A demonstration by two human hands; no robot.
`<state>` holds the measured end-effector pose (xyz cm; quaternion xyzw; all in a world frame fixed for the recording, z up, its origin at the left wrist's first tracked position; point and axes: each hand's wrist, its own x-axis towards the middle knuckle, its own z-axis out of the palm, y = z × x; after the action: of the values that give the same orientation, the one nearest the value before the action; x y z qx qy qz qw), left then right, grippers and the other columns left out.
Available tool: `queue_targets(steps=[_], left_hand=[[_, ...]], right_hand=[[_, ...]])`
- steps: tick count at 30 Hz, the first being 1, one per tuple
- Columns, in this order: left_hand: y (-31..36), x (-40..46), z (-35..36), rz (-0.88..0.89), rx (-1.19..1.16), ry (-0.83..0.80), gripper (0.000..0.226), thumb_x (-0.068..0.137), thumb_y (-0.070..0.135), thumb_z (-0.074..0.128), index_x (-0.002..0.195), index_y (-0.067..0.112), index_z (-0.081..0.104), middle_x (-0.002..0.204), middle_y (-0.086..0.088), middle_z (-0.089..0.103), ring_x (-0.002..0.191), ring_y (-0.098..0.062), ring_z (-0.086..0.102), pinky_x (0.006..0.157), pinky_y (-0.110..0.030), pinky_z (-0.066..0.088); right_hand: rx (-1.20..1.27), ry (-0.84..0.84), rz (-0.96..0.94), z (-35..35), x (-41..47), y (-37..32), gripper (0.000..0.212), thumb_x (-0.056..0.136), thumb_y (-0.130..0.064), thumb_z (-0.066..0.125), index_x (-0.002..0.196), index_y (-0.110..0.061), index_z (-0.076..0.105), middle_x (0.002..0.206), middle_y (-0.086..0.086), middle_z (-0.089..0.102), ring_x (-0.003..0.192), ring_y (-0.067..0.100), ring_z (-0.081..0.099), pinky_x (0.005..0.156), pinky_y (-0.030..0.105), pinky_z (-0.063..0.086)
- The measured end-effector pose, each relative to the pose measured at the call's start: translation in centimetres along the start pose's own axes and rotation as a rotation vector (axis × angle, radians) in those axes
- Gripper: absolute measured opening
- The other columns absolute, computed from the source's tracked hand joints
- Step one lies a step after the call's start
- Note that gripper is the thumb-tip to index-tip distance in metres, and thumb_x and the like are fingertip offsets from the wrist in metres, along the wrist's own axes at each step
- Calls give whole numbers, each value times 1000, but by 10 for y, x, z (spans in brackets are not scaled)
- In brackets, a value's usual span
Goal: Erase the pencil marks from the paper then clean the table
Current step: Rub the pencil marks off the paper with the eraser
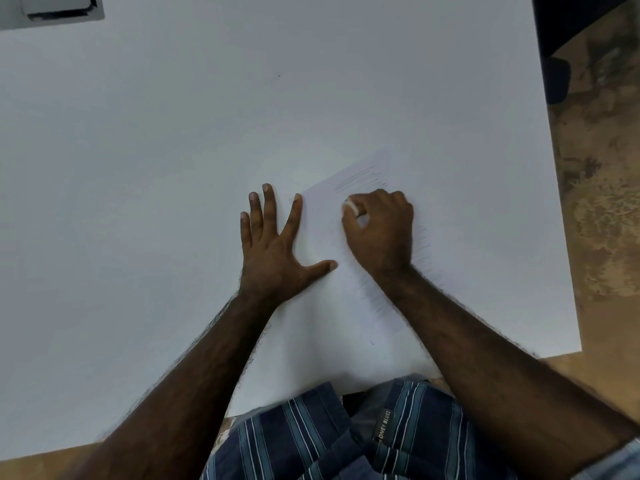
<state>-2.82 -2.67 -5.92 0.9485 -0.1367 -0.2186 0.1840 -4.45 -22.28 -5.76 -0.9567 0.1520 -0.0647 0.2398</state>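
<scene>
On the white table (173,168), a white sheet of paper (329,341) with grey pencil marks (362,176) lay tilted near the front edge. The left hand (273,251) pressed it flat, fingers spread straight. The right hand (381,230) curled its fingers around a small white eraser (350,205) touching the paper.

grey box (59,6) at far corner, mottled floor (602,202)
</scene>
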Motion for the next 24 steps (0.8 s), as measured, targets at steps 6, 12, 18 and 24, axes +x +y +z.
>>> queue_targets(steps=[6,12,18,24], left_hand=[[0,-2,1,11,-14,25,119,74,94,46,165,32,0,169,-10,-26,154,-31,-28,126,-58,-4],[1,-1,-1,0,0,5,125,71,94,54,164,34,-5,167,-9,-29,153,-31,-31,126,-56,-8],[0,-1,1,4,0,13,124,72,94,52,164,33,-4,168,-10,-28,153,-31,-30,126,-57,-7],[0,-2,1,4,-5,19,123,72,94,52,164,33,-3,168,-9,-27,153,-31,-30,126,-56,-6]], right_hand=[[74,-275,-326,9,-21,-11,13,94,-27,70,96,-17,77,90,2,73,86,26,63,79,44,49],[62,27,20,0,1,0,11,93,-21,70,84,-16,72,79,1,66,76,26,57,72,39,45],[51,-196,-233,2,-6,0,10,94,-26,69,93,-19,76,86,0,72,83,26,62,76,42,47],[100,-161,-160,7,-6,-4,13,96,-25,67,87,-18,72,81,-1,67,79,23,58,76,45,49]])
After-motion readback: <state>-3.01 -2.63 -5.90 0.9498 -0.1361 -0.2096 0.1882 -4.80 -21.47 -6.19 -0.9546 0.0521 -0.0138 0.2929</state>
